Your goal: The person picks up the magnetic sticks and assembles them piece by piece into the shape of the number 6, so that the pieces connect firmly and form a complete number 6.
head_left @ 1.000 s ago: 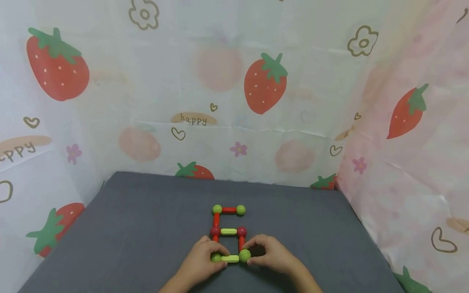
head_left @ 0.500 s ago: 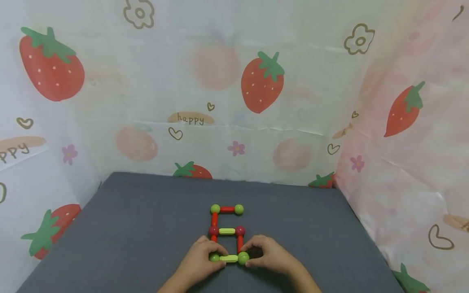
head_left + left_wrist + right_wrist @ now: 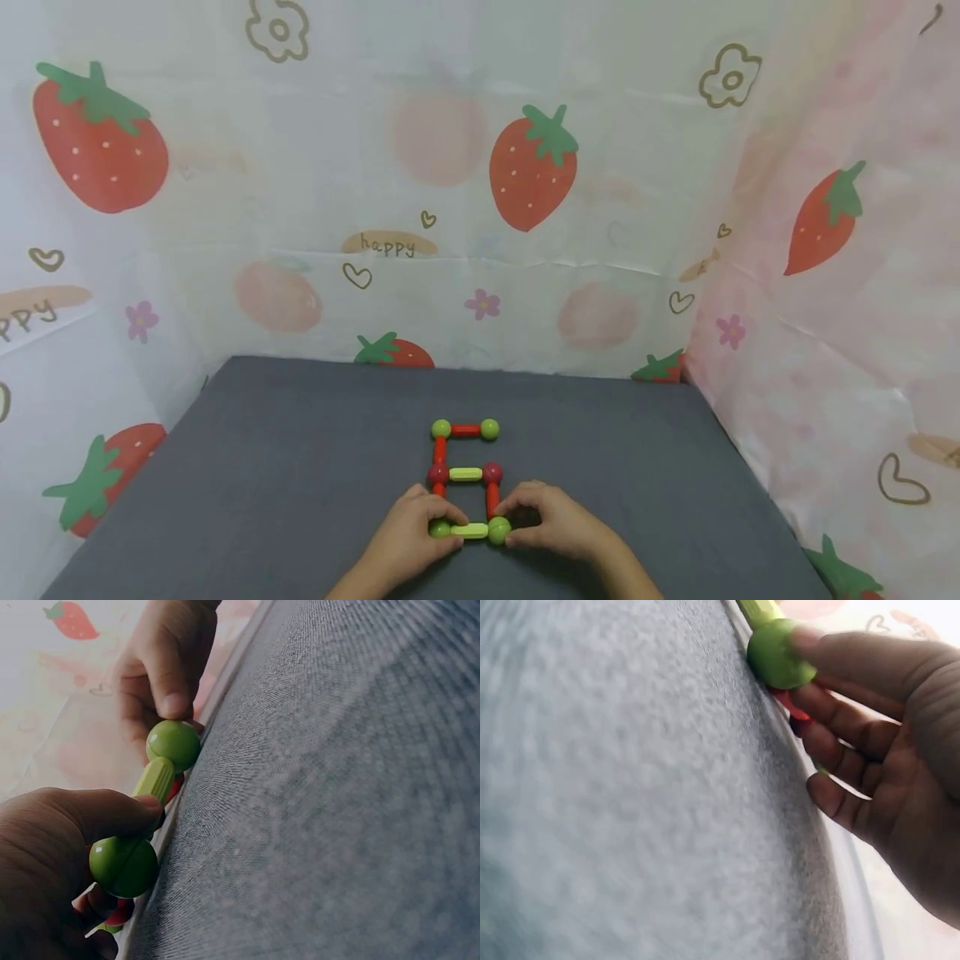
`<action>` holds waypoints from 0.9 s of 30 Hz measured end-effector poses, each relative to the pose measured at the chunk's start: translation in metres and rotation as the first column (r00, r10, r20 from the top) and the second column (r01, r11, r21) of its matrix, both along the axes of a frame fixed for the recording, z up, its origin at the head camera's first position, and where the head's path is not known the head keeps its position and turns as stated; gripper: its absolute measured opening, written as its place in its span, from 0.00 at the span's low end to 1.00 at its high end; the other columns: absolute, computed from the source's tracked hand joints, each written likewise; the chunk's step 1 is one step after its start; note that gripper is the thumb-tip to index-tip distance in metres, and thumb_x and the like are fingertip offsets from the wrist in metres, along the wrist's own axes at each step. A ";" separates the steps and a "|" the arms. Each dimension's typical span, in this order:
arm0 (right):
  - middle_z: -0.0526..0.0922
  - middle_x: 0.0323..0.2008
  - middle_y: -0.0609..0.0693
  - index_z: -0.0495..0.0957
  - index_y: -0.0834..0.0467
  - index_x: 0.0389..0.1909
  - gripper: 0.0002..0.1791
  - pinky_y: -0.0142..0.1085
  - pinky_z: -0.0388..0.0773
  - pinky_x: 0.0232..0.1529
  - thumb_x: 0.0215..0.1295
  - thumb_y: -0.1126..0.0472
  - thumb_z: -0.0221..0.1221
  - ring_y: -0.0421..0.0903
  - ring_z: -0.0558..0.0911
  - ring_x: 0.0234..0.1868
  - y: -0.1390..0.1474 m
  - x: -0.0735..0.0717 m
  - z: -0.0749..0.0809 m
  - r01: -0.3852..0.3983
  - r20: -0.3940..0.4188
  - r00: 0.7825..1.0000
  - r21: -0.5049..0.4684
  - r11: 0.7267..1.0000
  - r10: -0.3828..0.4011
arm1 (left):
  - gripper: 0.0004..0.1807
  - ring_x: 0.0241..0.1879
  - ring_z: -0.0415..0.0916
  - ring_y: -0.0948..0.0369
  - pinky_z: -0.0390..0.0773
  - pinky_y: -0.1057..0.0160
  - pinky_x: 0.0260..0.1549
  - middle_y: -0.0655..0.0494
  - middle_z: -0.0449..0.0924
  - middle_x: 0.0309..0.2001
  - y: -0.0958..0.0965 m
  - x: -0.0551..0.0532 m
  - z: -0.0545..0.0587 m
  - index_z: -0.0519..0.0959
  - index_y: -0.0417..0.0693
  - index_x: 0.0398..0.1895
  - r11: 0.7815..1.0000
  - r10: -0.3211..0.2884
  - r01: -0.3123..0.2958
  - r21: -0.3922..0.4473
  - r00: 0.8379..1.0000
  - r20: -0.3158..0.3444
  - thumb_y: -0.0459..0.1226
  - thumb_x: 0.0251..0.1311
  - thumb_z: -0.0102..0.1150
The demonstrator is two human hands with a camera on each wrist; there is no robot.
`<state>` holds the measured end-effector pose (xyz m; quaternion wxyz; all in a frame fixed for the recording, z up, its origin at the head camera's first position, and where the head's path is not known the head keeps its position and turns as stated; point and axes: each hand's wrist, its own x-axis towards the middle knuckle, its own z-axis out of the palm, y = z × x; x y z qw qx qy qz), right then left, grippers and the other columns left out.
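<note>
Balls and short rods, like a magnetic building set, lie joined in a figure-6 outline on the dark cloth. My left hand [image 3: 412,530] pinches the left end of the bottom yellow-green rod [image 3: 471,531], its thumb and forefinger reaching past the lower-left green ball [image 3: 124,867]. At the lower-right corner, my right hand [image 3: 558,523] holds a green ball [image 3: 498,530] between thumb and fingers. That ball touches the rod's right end and sits below a red rod [image 3: 492,500]. Part of the left red rod is hidden behind my left fingers.
Farther up the outline are two dark red balls [image 3: 492,473] with a yellow-green rod [image 3: 466,474] between them, then a top red rod [image 3: 466,430] between two green balls [image 3: 490,429]. A strawberry-print curtain [image 3: 375,167] stands around the dark grey tabletop [image 3: 315,442].
The head view has shifted slightly. The right-hand green ball sits a touch lower against the bottom rod's end; both hands keep their hold.
</note>
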<state>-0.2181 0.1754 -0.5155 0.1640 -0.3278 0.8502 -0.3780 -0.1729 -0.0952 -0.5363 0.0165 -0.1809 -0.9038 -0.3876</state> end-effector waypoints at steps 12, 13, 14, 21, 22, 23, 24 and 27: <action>0.82 0.47 0.41 0.82 0.47 0.51 0.16 0.33 0.78 0.37 0.61 0.56 0.66 0.39 0.77 0.39 -0.002 -0.019 0.010 0.008 -0.022 1.000 -0.072 0.997 -0.009 | 0.10 0.33 0.65 0.70 0.68 0.70 0.32 0.78 0.80 0.31 0.002 -0.001 0.002 0.85 0.75 0.34 1.000 -0.003 0.001 0.028 0.999 0.041 0.48 0.47 0.73; 0.82 0.48 0.41 0.82 0.47 0.51 0.16 0.33 0.78 0.37 0.61 0.57 0.66 0.38 0.77 0.38 -0.003 -0.021 0.011 0.003 -0.022 1.000 -0.059 0.998 -0.004 | 0.10 0.33 0.64 0.70 0.68 0.70 0.32 0.78 0.80 0.31 0.002 -0.001 0.002 0.85 0.76 0.34 1.000 -0.001 0.000 0.027 0.999 0.042 0.48 0.47 0.73; 0.81 0.48 0.41 0.82 0.47 0.51 0.16 0.33 0.78 0.37 0.61 0.58 0.66 0.38 0.78 0.38 -0.004 -0.023 0.013 -0.008 -0.022 1.000 -0.048 0.999 0.007 | 0.10 0.33 0.64 0.70 0.68 0.71 0.32 0.78 0.80 0.31 0.002 -0.001 0.001 0.85 0.76 0.34 1.000 -0.001 0.000 0.025 0.999 0.044 0.48 0.47 0.73; 0.80 0.50 0.39 0.81 0.47 0.52 0.16 0.31 0.76 0.38 0.62 0.60 0.65 0.37 0.76 0.36 -0.015 -0.035 0.024 -0.096 -0.054 0.994 0.051 0.994 0.098 | 0.11 0.32 0.64 0.70 0.67 0.71 0.32 0.79 0.79 0.31 0.001 -0.002 0.000 0.84 0.76 0.34 1.000 -0.001 0.000 0.015 1.000 0.026 0.48 0.47 0.73; 0.80 0.50 0.38 0.82 0.46 0.51 0.16 0.31 0.76 0.38 0.62 0.60 0.65 0.37 0.76 0.36 -0.016 -0.036 0.026 -0.105 -0.048 0.993 0.063 0.992 0.108 | 0.11 0.32 0.64 0.70 0.67 0.71 0.32 0.79 0.79 0.31 0.001 -0.002 0.000 0.84 0.77 0.34 1.000 -0.001 0.001 0.014 1.000 0.028 0.48 0.47 0.73; 0.79 0.51 0.38 0.82 0.46 0.51 0.16 0.31 0.76 0.38 0.62 0.61 0.65 0.37 0.76 0.36 -0.018 -0.037 0.027 -0.116 -0.042 0.992 0.074 0.990 0.119 | 0.11 0.32 0.64 0.70 0.67 0.71 0.31 0.79 0.79 0.31 0.000 -0.003 -0.001 0.84 0.77 0.34 1.000 -0.003 0.002 0.014 1.000 0.031 0.48 0.47 0.73; 0.79 0.51 0.38 0.82 0.46 0.51 0.16 0.31 0.76 0.39 0.62 0.61 0.65 0.37 0.77 0.36 -0.020 -0.038 0.028 -0.129 -0.034 0.991 0.088 0.988 0.132 | 0.11 0.32 0.64 0.69 0.67 0.71 0.31 0.79 0.79 0.31 0.000 -0.003 -0.001 0.84 0.77 0.34 1.000 -0.005 0.004 0.016 0.999 0.032 0.48 0.47 0.73; 0.78 0.54 0.37 0.82 0.46 0.50 0.16 0.30 0.76 0.40 0.63 0.63 0.63 0.38 0.78 0.39 -0.023 -0.042 0.029 -0.177 -0.019 0.983 0.119 0.977 0.181 | 0.11 0.32 0.64 0.69 0.67 0.70 0.31 0.78 0.80 0.31 -0.001 -0.003 -0.001 0.84 0.77 0.35 1.000 -0.016 0.015 0.022 0.999 0.035 0.49 0.47 0.73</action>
